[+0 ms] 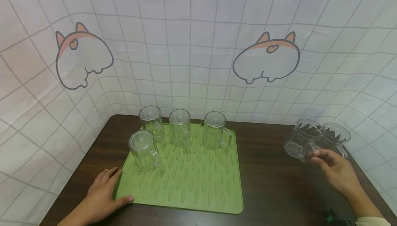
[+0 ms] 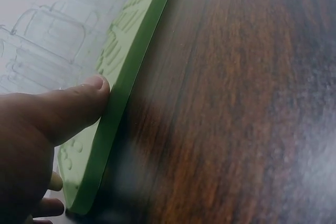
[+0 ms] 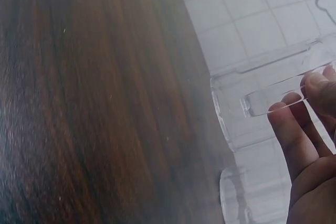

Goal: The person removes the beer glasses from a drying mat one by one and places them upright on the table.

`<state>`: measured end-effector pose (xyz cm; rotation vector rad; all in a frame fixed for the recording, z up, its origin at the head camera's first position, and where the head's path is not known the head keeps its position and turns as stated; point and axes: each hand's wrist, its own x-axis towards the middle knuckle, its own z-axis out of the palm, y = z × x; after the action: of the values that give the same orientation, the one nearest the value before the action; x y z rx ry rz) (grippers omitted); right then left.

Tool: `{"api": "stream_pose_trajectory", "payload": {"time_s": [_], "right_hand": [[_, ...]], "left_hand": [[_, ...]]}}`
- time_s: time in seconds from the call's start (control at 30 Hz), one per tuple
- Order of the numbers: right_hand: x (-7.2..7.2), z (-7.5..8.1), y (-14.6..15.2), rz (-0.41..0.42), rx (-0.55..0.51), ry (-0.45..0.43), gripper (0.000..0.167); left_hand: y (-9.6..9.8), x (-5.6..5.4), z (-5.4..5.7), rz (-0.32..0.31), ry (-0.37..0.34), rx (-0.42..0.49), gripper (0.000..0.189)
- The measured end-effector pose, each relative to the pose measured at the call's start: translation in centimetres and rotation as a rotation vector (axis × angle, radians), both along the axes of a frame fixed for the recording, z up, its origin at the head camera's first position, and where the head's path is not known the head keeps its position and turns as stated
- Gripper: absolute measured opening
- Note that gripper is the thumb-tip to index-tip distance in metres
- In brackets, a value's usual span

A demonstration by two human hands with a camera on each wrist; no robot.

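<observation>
At the right side of the table, my right hand [image 1: 336, 172] pinches the handle of a clear glass mug [image 1: 296, 145] between thumb and fingers. The mug's mouth faces up and it leans a little. In the right wrist view, the fingertips [image 3: 283, 116] lie along the handle. A second clear mug [image 1: 336, 134] stands just behind, partly overlapped by the held one and the hand. My left hand [image 1: 103, 191] rests at the near left corner of a green ridged drying mat [image 1: 198, 184], thumb on its front edge and fingers along its left side.
Several clear mugs stand bottom up on the mat: a front left mug [image 1: 144, 153], a back left mug [image 1: 152, 120], a middle mug [image 1: 180, 129] and a right mug [image 1: 214, 131]. A dark object with a green patch [image 1: 336, 218] lies near the right forearm. Gridded cloth [image 1: 198, 64] surrounds the dark wooden table [image 1: 266, 184].
</observation>
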<state>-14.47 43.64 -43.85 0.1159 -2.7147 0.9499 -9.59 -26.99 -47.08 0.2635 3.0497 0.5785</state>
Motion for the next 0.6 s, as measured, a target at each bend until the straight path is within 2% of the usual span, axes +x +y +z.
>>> {"api": "stream_pose_trajectory", "payload": {"time_s": [0.23,0.5,0.6], "right_hand": [[0.1,-0.5,0.7,0.002,0.003,-0.016,0.015],[0.2,-1.1,1.2,-0.036,0.049,-0.029,0.018],[0.3,-1.2,1.2,-0.061,0.059,-0.046,0.025]], "left_hand": [[0.0,-0.1,-0.1,0.005,-0.01,-0.012,0.117],[-0.2,-0.3,-0.1,0.002,-0.044,-0.026,0.12],[-0.2,-0.4,0.0,0.004,-0.059,-0.028,0.12]]}}
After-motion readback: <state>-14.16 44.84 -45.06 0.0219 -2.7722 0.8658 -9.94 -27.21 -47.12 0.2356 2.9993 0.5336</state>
